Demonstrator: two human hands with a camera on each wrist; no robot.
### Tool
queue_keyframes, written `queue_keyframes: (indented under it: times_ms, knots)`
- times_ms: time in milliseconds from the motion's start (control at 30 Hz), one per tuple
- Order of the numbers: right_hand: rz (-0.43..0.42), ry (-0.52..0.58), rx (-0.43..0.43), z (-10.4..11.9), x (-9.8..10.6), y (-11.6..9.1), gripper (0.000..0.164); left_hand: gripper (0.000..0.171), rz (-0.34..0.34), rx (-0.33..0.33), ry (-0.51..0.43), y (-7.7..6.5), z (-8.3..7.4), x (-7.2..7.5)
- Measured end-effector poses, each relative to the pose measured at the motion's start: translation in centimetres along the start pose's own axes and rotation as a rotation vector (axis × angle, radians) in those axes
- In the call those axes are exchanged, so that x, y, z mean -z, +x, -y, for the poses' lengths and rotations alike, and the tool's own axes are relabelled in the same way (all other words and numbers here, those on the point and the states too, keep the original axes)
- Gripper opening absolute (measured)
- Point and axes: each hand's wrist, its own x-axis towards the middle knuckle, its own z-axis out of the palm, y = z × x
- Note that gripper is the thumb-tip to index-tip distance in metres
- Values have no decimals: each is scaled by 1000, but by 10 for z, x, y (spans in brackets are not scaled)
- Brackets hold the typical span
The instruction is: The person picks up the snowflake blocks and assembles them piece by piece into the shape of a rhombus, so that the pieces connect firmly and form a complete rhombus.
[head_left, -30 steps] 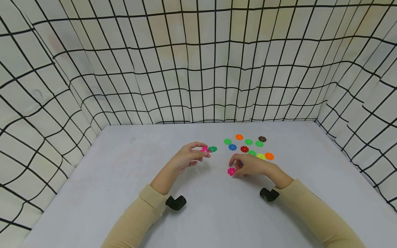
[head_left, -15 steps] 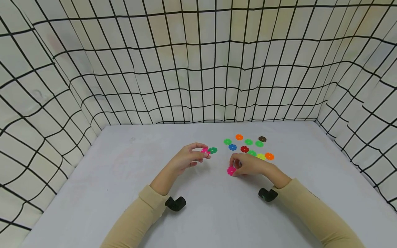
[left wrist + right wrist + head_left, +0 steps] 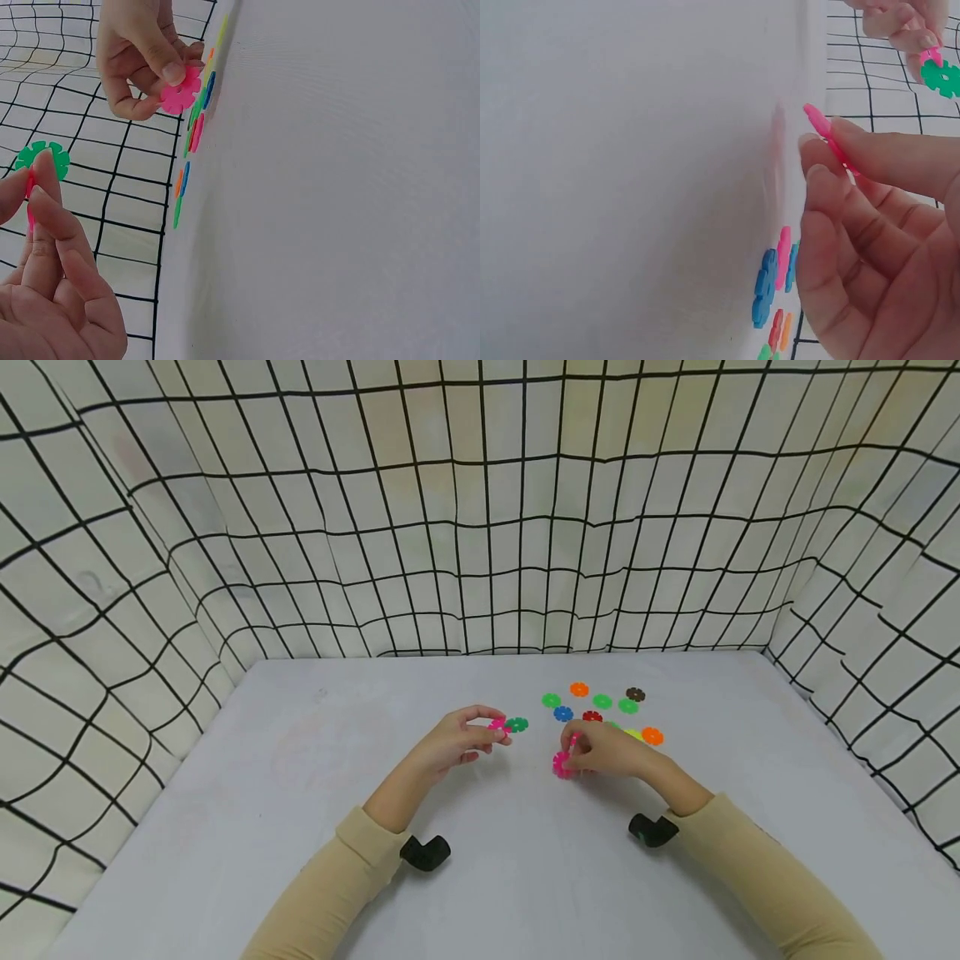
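Note:
My left hand (image 3: 459, 745) pinches a pink notched snowflake disc (image 3: 31, 201) between thumb and fingers, held above the white table. Slotted into that disc at an angle is a green snowflake disc (image 3: 43, 157), which sticks out past the fingertips. To the right, my right hand (image 3: 611, 750) grips a second pink snowflake disc (image 3: 181, 91) by its edge, thumb on one face and fingers behind. In the right wrist view this pink disc (image 3: 826, 129) appears nearly edge-on. The two hands are apart, with the discs they hold facing each other across a gap.
Several loose snowflake discs lie flat on the table (image 3: 337, 760) beyond my right hand, among them an orange disc (image 3: 652, 736), a brown disc (image 3: 635, 694) and a blue disc (image 3: 764, 289). Black netting (image 3: 480, 543) over white walls encloses the table's back and sides.
My right hand has risen slightly and moved a little away from me, bringing the pink disc with it. My left hand stays nearly still, its green disc tilting slightly.

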Motion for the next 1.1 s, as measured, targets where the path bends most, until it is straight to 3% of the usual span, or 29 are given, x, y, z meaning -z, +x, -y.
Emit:
queue_keyframes:
  times_ms: [167, 533, 800, 1100]
  knots:
    - [-78, 57, 33, -2, 4, 0, 19, 34, 5, 5, -6, 1, 1, -1]
    - [-252, 293, 74, 5, 8, -2, 20, 33, 12, 6, -18, 0, 0, -4]
    - [-299, 414, 68, 14, 5, -1, 25, 32, 19, -2, -26, 0, 1, -5]
    - [-299, 455, 90, 18, 1, 0, 25, 30, 12, -3, -28, 1, 0, -8]
